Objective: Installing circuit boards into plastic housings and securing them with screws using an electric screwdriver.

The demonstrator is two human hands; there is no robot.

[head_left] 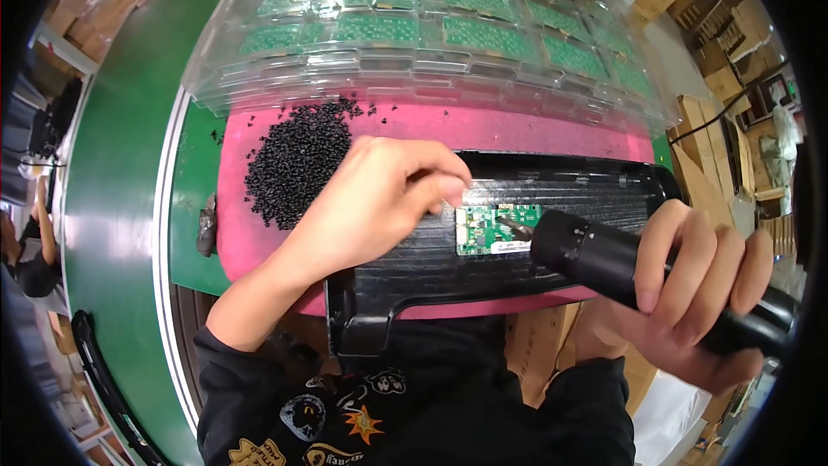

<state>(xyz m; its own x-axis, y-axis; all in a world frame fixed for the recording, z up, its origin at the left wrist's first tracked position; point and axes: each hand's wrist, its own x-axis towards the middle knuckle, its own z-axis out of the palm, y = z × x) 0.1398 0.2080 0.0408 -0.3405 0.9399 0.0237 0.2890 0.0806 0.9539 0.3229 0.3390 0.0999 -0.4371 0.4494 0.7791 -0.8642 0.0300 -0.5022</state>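
Observation:
My right hand (pixel 694 280) is wrapped round a black electric screwdriver (pixel 595 252). Its bit points left, over a small green circuit board (pixel 483 242) with white connectors on its left side. Whether the bit touches the board cannot be made out. The board lies in a long black plastic housing (pixel 423 283) in front of me. My left hand (pixel 392 194) is closed in a pinch at the board's upper left corner; what its fingertips hold, if anything, is too small to see. Left of that hand, a heap of small black screws (pixel 297 160) is partly covered by it.
Stacked clear plastic trays (pixel 431 65) with green circuit boards fill the far side. A pink mat (pixel 237 246) covers the green bench under the housing. A small dark lump (pixel 207 226) sits at the mat's left. Another black housing (pixel 112 388) lies lower left; a person (pixel 39 255) is far left.

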